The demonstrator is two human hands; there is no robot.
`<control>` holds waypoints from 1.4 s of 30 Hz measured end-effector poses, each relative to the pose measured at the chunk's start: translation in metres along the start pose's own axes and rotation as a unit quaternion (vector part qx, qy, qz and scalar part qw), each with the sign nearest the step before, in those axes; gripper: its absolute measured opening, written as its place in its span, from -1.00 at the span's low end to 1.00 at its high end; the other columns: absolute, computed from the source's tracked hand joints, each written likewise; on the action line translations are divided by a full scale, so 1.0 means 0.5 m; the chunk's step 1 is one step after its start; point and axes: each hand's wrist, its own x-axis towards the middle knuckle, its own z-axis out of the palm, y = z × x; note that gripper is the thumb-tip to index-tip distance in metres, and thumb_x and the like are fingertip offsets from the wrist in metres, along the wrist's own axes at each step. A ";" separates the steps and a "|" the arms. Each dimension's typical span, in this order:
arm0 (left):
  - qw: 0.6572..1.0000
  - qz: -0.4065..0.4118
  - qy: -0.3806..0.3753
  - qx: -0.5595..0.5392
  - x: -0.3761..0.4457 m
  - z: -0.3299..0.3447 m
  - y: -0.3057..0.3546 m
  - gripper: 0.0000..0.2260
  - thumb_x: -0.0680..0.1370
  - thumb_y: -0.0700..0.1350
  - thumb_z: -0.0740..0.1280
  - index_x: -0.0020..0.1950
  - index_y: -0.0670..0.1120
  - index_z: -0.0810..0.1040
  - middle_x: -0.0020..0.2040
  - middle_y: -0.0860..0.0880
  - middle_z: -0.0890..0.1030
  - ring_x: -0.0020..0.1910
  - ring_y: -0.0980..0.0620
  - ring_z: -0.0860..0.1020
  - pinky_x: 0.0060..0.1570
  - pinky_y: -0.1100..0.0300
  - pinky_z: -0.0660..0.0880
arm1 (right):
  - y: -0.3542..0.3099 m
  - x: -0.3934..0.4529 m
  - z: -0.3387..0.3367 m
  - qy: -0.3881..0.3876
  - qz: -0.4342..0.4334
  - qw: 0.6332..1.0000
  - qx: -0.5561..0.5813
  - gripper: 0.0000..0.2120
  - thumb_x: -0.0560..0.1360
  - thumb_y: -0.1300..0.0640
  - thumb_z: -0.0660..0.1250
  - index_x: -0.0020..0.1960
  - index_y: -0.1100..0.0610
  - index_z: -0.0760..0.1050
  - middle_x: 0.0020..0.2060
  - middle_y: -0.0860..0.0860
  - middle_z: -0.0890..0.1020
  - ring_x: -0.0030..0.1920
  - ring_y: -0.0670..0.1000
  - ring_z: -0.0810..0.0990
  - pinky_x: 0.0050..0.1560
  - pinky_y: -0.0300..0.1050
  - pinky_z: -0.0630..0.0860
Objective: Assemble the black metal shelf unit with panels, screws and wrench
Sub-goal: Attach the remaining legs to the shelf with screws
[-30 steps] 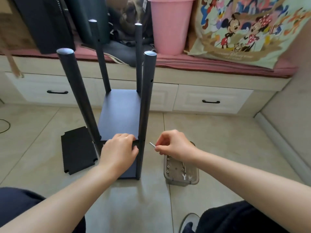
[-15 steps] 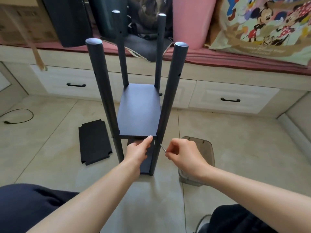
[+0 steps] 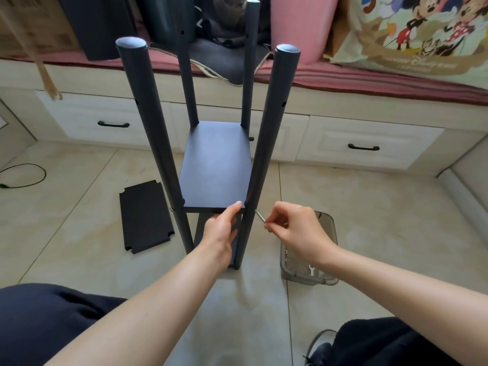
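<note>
Since a second ago the left hand [image 3: 220,231] has slid under the panel [image 3: 216,165], thumb on its front edge, while the right hand [image 3: 295,229] pinches what looks like a key [image 3: 259,216] at the post [image 3: 260,159] just left of it, probably tightening a screw.

A pale tiled floor [image 3: 369,207] is carrying everything here. The black shelf unit [image 3: 216,165] is standing upright on it, four poles rising. Just left of the unit, a loose black panel [image 3: 145,215] is lying flat on the tiles. To the right, a smoky clear plastic tray [image 3: 309,270] is sitting on the floor, holding what is probably a small wrench [image 3: 311,270]. A black cable [image 3: 23,175] is trailing across the tiles at far left.
</note>
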 end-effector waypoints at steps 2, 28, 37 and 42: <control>1.000 -0.009 -0.013 -0.016 -0.003 0.001 0.000 -0.84 0.55 -0.08 0.45 0.11 -0.07 0.64 0.05 0.09 0.64 0.03 0.20 0.52 0.24 0.13 0.33 | 0.001 0.006 -0.003 -0.006 0.000 1.000 0.005 -0.90 0.47 0.24 0.46 -0.19 0.14 0.58 -0.26 0.01 0.67 -0.20 -0.02 0.64 -0.08 -0.07 0.58; 0.999 0.030 -0.043 0.003 0.010 -0.004 -0.007 -0.89 0.57 -0.10 0.42 0.04 -0.10 0.66 -0.01 -0.05 0.74 0.03 0.03 0.69 -0.13 0.23 0.48 | -0.016 0.024 -0.005 -0.022 0.033 0.999 0.030 -0.92 0.48 0.27 0.42 -0.18 0.17 0.58 -0.27 -0.01 0.69 -0.17 -0.04 0.67 0.00 -0.03 0.59; 0.998 0.023 -0.053 -0.004 0.009 -0.002 -0.008 -0.91 0.58 -0.11 0.40 0.00 -0.10 0.66 0.07 -0.12 0.72 0.01 0.02 0.68 -0.13 0.24 0.48 | -0.017 0.035 -0.010 -0.031 0.041 0.997 0.053 -0.89 0.48 0.26 0.43 -0.20 0.12 0.58 -0.28 -0.02 0.69 -0.19 -0.07 0.68 0.01 -0.03 0.61; 0.998 0.025 -0.059 -0.010 0.007 -0.003 -0.008 -0.83 0.58 -0.11 0.39 0.11 -0.15 0.65 0.10 -0.13 0.71 0.06 0.01 0.67 -0.10 0.23 0.48 | -0.016 0.040 -0.003 -0.031 0.039 0.996 0.068 -0.90 0.48 0.28 0.43 -0.20 0.16 0.58 -0.25 0.04 0.70 -0.16 -0.02 0.69 0.04 0.03 0.60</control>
